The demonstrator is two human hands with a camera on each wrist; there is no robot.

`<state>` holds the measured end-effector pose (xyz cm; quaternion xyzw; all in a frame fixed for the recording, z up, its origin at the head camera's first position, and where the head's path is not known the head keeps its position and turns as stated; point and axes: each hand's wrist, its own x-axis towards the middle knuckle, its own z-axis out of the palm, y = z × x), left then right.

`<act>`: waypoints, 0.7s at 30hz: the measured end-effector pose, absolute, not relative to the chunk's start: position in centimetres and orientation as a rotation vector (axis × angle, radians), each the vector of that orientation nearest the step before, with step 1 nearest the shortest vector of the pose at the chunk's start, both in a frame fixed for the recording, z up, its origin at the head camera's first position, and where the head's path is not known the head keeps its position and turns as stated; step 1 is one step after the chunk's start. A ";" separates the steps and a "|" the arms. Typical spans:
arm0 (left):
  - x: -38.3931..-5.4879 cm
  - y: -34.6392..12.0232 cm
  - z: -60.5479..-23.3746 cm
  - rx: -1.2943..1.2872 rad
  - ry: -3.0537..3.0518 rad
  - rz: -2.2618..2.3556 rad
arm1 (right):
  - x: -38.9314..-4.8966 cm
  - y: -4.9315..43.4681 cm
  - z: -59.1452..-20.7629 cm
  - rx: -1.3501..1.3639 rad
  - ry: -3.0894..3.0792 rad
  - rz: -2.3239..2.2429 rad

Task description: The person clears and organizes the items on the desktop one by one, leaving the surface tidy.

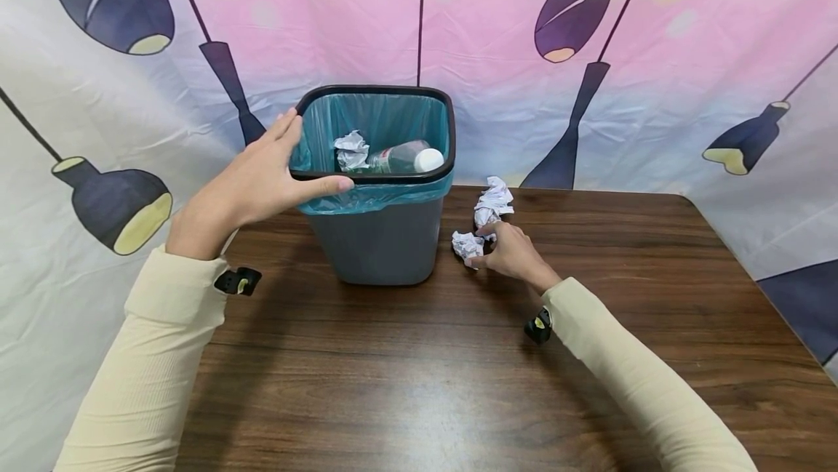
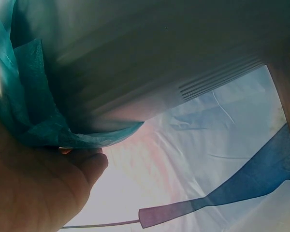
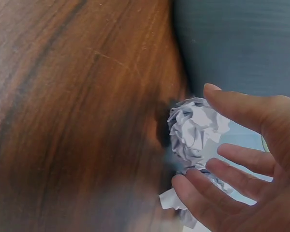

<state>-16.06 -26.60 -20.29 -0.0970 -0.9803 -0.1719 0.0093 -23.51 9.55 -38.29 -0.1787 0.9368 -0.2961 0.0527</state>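
Note:
A grey trash bin (image 1: 380,239) with a black rim and teal liner (image 1: 393,112) stands on the table. Inside lie a crumpled paper ball (image 1: 351,150) and a clear plastic bottle (image 1: 401,158) with a white cap. My left hand (image 1: 258,174) rests against the rim's left corner, thumb stretched along the front edge. To the right of the bin sits another crumpled paper ball (image 1: 468,246), also seen close up as a white paper ball (image 3: 193,128). Around it my right hand (image 1: 513,254) spreads its thumb and fingers, without a clear grip. More crumpled paper (image 1: 494,199) lies just behind.
The brown wooden table (image 1: 406,370) stretches in front of the bin and to the right. Behind it hangs a pastel cloth (image 1: 484,36) printed with dark lamps. A dark band with a small device (image 1: 238,281) is on the left wrist.

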 end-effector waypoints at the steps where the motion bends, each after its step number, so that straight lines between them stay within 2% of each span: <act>1: -16.1 -26.6 -20.3 -0.302 -3.062 -0.536 | -23.5 9.5 -38.4 -0.539 2.843 -0.904; 21: -16.1 -26.5 -20.2 -0.300 -3.068 -0.539 | -23.3 9.3 -39.5 -0.497 2.838 -0.958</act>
